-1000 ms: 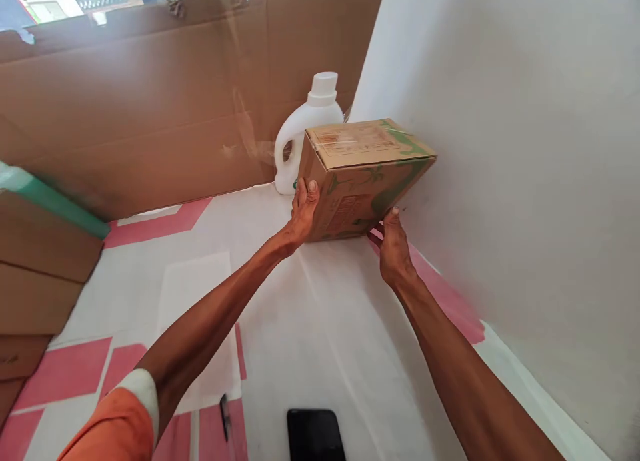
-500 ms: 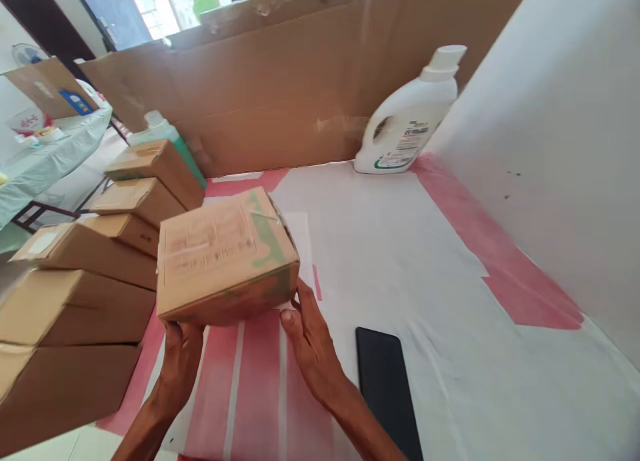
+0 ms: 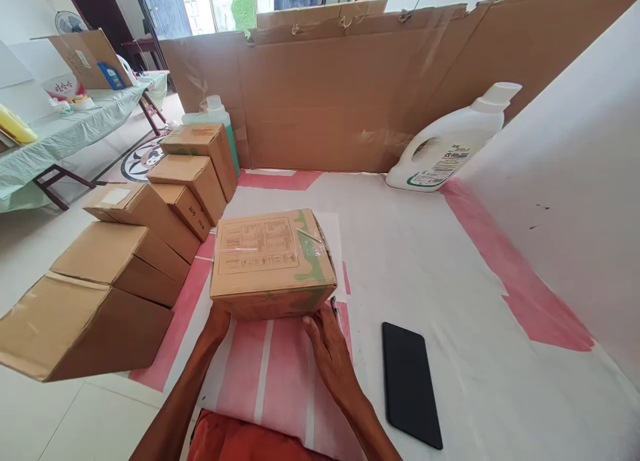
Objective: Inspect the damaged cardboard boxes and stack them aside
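Note:
A cardboard box (image 3: 260, 254) with green print and a printed label panel on top is between my hands, over the near middle of the table. Cupped at its lower left front corner is my left hand (image 3: 219, 322), its fingers partly hidden by the box. My right hand (image 3: 329, 348) grips the lower right corner, thumb in front and fingertips out of sight. A small dark bit shows beside those fingers, too small to name. Whether the box's underside touches the tablecloth, I cannot tell.
Several cardboard boxes (image 3: 145, 261) line the table's left edge. Behind them stands a jug of green liquid (image 3: 231, 138). A white detergent bottle (image 3: 445, 148) leans at the back right by a cardboard wall (image 3: 320, 101). A black flat slab (image 3: 411, 384) lies right of my right hand.
My view has shifted, so the surroundings appear further right. The box looks lower and more level, with both hands still on it.

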{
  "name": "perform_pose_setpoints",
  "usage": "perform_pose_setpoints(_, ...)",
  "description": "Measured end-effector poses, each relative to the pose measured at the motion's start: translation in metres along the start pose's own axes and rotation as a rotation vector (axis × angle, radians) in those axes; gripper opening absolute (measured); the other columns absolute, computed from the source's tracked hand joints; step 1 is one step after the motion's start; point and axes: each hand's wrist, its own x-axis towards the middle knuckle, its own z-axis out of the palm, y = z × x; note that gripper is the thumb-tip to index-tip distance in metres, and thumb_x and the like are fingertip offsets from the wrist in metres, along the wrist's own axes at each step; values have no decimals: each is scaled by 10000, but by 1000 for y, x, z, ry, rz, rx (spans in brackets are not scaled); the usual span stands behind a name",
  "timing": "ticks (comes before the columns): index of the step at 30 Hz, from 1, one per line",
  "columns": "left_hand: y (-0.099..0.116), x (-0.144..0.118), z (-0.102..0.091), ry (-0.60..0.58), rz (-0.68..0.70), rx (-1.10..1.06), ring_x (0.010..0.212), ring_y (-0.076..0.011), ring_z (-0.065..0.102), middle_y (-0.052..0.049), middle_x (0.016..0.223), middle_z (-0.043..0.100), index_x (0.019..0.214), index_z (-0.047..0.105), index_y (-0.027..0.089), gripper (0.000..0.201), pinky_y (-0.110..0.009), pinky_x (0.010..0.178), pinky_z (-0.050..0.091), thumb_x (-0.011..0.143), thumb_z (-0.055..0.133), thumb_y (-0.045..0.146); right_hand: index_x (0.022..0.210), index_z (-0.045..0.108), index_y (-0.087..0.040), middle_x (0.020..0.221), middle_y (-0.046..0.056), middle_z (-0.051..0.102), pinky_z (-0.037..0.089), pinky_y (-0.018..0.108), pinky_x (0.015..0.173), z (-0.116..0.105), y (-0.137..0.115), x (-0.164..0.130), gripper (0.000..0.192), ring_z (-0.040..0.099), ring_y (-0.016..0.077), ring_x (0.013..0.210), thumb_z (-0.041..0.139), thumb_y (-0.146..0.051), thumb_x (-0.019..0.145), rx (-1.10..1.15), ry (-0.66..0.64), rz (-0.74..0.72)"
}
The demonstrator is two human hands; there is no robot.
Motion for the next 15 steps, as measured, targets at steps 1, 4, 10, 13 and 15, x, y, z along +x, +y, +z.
perform_pose_setpoints(1,2,1,1,-12,19,13,1500,-408,530,-164,1433,727,1438,688,214,795,-612,1253,440,877,651,775,1506,588,-260,1521,142,638,441,533,1214,1,-5,1,552,557,325,1452,487,-606,1088,9,13,-13)
perform_pose_setpoints(4,18,-8,-3,-52,51,52,1468,-384,557,-153,1450,699,1454,668,237,719,-592,1229,462,978,534,759,1266,673,-243,1256,109,719,536,436,1022,-2,-21,-1,456,665,288,1168,483,-617,1088,21,71,-10)
perform_pose_setpoints(10,45,-47,-14,-51,39,152,1567,-357,456,-138,1644,532,1576,566,282,765,-572,1328,308,1009,483,790,875,650,-236,795,4,586,467,324,677,-12,-49,-21,501,547,211,741,517,-685,1054,-40,179,7)
perform_pose_setpoints(13,40,-60,-14,-28,-57,90,1598,-367,431,-152,1664,537,1555,602,239,815,-578,1337,305,1008,434,820,943,698,-228,840,21,631,483,331,706,-11,-52,-28,490,573,220,770,521,-671,1059,-50,172,10)
perform_pose_setpoints(15,36,-67,-17,-8,-79,68,1589,-370,451,-161,1634,578,1533,630,219,797,-583,1320,344,1022,431,799,997,722,-228,905,40,670,503,341,748,-12,-52,-32,482,596,225,805,506,-652,1072,-52,149,-18)
